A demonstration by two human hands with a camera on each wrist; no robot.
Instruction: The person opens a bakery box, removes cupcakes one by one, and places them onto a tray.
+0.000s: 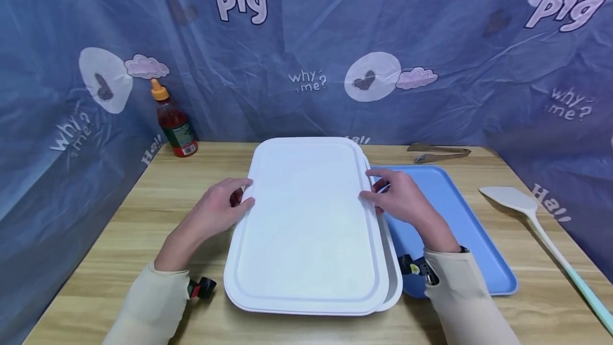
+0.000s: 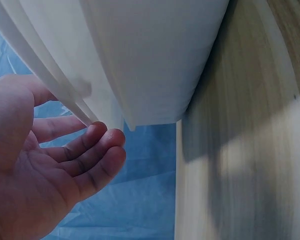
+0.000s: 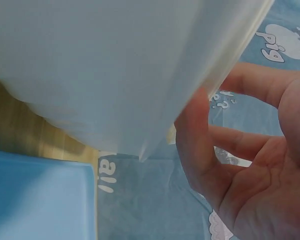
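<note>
A white rectangular lid (image 1: 306, 217) lies over a white container (image 1: 394, 265), whose rim shows past the lid's right side. My left hand (image 1: 222, 204) pinches the lid's left edge, thumb on top. On the opposite edge, my right hand (image 1: 397, 196) grips the lid in the same way. The left wrist view shows fingers of the left hand (image 2: 50, 160) under the lid's edge (image 2: 45, 65), with a gap above the container's wall (image 2: 160, 65). In the right wrist view, a finger of the right hand (image 3: 255, 170) bends under the edge, beside the container (image 3: 80, 75).
A blue tray (image 1: 445, 201) lies right of the container, partly under my right forearm. Metal tongs (image 1: 440, 154) are behind it. A white spatula with a green handle (image 1: 551, 241) rests at the far right. A red sauce bottle (image 1: 177, 126) stands at the back left, near the blue curtain.
</note>
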